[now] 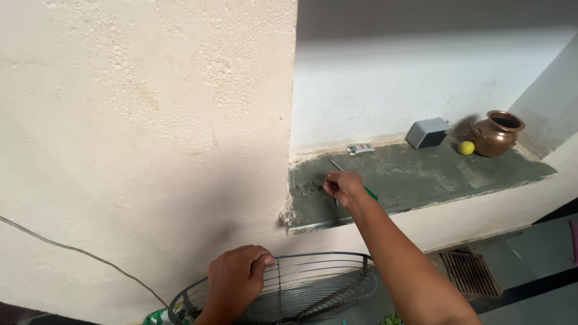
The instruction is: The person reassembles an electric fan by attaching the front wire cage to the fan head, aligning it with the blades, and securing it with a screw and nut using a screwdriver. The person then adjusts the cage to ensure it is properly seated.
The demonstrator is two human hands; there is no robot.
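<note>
Wire fan guard (313, 289), grey, domed, sits at bottom of view, rim tipped toward the wall, detached from any fan body as far as visible. Left hand (236, 283) clamped on upper rim, fingers curled over the outer ring w/ thumb side toward the wall, steadying it. Lower part of guard cut off by frame edge, so can't tell what it rests on.

Up on the grey stone ledge (421, 174), a scatter of small screws (308, 191) lies near the front left corner, loose, not yet in the guard. Right hand (343, 185) reaches up to them, fingertips pinched together just beside the pile; looks like one piece being picked, but too small to confirm anything between the fingers. Screwdriver w/ green handle (352, 179) lies on the ledge partly under that hand, shaft pointing back-left, untouched.

Judged from this: fasteners out and gathered, guard free and in hand, hardware pickup in progress; fitting or fastening not yet done, tool not taken up.

Further out on ledge: small white-and-red item (360, 148) by the back wall, grey box-shaped adapter (427, 133), yellow lemon (465, 147) touching or just beside a copper pot (497, 132). Thin cable (78, 253) runs across the cream wall at left. Floor drain grate (468, 274) below right.
</note>
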